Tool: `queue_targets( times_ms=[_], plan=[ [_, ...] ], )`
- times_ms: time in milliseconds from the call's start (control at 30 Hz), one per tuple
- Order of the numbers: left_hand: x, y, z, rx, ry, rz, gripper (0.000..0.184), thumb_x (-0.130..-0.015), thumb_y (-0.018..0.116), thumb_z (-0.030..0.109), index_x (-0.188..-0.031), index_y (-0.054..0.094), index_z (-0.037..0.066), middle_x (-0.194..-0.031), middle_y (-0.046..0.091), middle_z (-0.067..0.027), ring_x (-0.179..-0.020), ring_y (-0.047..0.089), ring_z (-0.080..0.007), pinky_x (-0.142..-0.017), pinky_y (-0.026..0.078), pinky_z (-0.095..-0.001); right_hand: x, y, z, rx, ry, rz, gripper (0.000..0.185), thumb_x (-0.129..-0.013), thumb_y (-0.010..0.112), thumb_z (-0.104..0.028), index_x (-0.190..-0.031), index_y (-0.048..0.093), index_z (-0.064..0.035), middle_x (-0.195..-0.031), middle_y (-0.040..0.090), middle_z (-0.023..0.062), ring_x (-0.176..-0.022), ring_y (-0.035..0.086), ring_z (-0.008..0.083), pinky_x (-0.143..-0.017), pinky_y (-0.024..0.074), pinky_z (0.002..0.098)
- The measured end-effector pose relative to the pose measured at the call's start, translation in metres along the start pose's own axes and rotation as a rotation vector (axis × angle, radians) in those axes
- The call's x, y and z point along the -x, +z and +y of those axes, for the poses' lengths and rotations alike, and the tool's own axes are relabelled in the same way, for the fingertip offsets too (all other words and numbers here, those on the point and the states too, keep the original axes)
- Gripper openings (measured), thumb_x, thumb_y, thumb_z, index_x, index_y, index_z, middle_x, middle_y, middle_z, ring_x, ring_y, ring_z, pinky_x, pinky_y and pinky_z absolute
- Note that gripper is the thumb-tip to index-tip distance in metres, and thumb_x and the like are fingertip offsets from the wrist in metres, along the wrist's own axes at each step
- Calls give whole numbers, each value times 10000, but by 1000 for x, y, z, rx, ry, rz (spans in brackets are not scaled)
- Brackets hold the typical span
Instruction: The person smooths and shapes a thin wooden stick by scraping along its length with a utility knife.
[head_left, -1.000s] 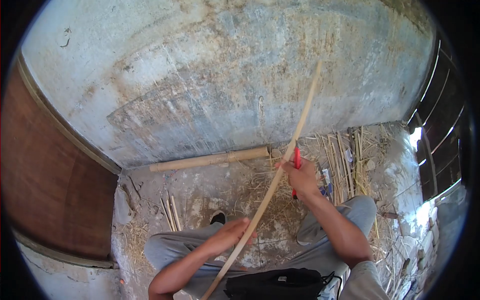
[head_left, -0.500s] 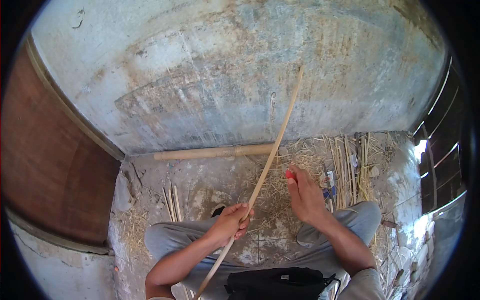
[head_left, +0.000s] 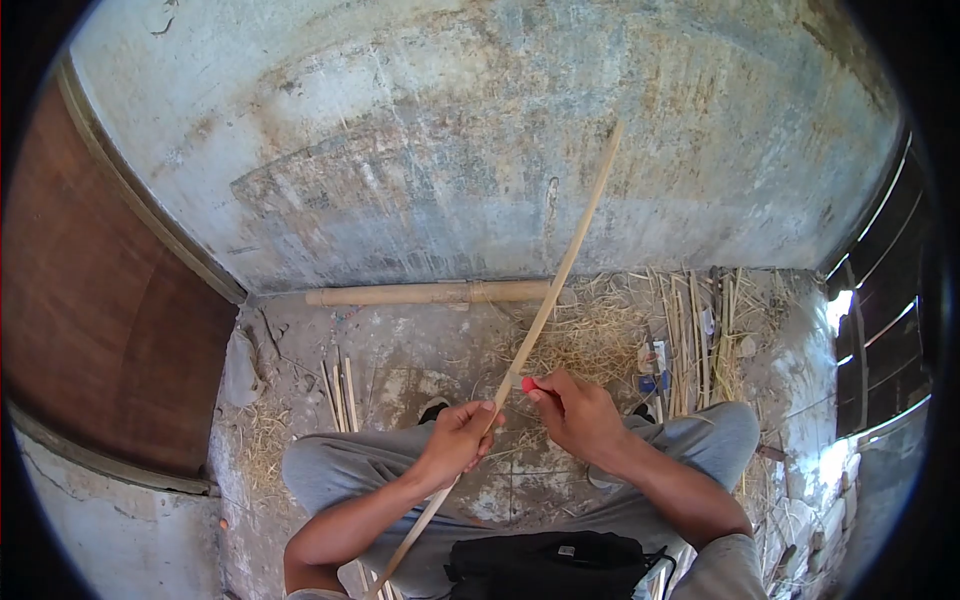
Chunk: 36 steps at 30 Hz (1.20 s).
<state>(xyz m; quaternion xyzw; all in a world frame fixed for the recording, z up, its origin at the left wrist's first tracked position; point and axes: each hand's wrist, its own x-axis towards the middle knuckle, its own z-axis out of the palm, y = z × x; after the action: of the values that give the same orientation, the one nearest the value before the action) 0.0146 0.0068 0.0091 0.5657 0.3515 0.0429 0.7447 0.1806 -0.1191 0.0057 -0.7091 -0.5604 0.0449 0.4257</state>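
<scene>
- My left hand (head_left: 460, 440) wraps the long pale strip (head_left: 570, 250) and hides the stretch inside my grip.
- The strip's lower end reaches the bottom edge, so I can't see where it finishes.
- My right hand (head_left: 580, 420) covers most of the red tool (head_left: 528, 384); I can't tell whether it touches the strip.
- The strip hides a bit of the thick pole (head_left: 400, 295) behind it.
- The black cloth item (head_left: 545, 567) at my lap is cut by the bottom edge.
- The blue-and-white scrap (head_left: 655, 375) is too small to identify.
</scene>
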Motion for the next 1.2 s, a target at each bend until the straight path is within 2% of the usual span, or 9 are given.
queue_targets(
  times_ms=[133, 367, 567, 633, 733, 967, 1033, 1167, 1200],
  plan=[
    [2, 0, -3, -72, 74, 36, 334, -1040, 449, 301, -963, 603, 15, -523, 444, 12, -373, 337, -48, -355, 254, -225, -3, -5, -4, 153, -113, 31, 133, -906, 641, -175, -933, 564, -69, -748, 628, 100, -581, 645, 298, -469, 505, 412],
    [4, 2, -1, -37, 30, 42, 326, -1042, 443, 305, -954, 579, 22, -517, 412, 20, -373, 324, -49, -350, 242, -232, -2, 3, 1, 264, -147, 61, 150, -916, 630, -203, -919, 566, -67, -717, 602, 81, -589, 646, 274, -458, 511, 393],
    [11, 6, -1, 54, -90, -27, 324, -1053, 404, 295, -954, 560, 28, -517, 386, 27, -368, 306, -54, -343, 234, -233, -10, -2, 22, 275, -103, 121, 165, -922, 625, -224, -893, 558, -75, -739, 624, 80, -553, 636, 294, -444, 503, 405],
    [13, 7, -1, 31, -113, -31, 320, -1054, 400, 288, -953, 562, 31, -516, 385, 27, -366, 303, -54, -339, 234, -235, -13, -6, 23, 286, -45, 106, 131, -902, 657, -164, -895, 576, -61, -696, 614, 108, -540, 616, 310, -458, 481, 410],
    [11, 6, -7, 3, -89, -17, 316, -1054, 400, 282, -943, 563, 35, -513, 384, 27, -365, 304, -53, -338, 236, -237, -15, -8, 24, 312, -36, 111, 166, -930, 612, -225, -870, 539, -88, -733, 626, 84, -538, 627, 317, -438, 496, 431],
    [14, 6, -7, -50, -42, -4, 319, -1054, 401, 283, -932, 563, 38, -515, 384, 26, -373, 310, -51, -345, 247, -238, -24, -11, 41, 323, -57, 175, 165, -940, 595, -237, -882, 540, -93, -710, 626, 106, -540, 627, 336, -434, 481, 447],
    [18, 7, -13, -43, -86, -66, 326, -1055, 398, 290, -935, 566, 38, -518, 385, 26, -376, 312, -51, -347, 249, -239, -35, -27, 59, 363, 135, 196, 161, -943, 590, -239, -896, 544, -91, -683, 625, 132, -574, 636, 358, -474, 487, 468],
    [23, 8, -20, -60, -113, -152, 338, -1055, 398, 303, -938, 568, 36, -524, 385, 27, -381, 316, -51, -352, 251, -239, -46, -58, 85, 468, 245, 311, 158, -952, 577, -223, -899, 544, -78, -670, 626, 151, -604, 642, 369, -520, 487, 484],
    [24, 8, -17, -75, -119, -178, 343, -1055, 398, 309, -948, 572, 35, -528, 386, 30, -387, 318, -50, -357, 253, -236, -48, -63, 87, 513, 337, 374, 163, -952, 580, -224, -909, 549, -70, -687, 636, 156, -617, 642, 375, -532, 484, 482]
  ],
)
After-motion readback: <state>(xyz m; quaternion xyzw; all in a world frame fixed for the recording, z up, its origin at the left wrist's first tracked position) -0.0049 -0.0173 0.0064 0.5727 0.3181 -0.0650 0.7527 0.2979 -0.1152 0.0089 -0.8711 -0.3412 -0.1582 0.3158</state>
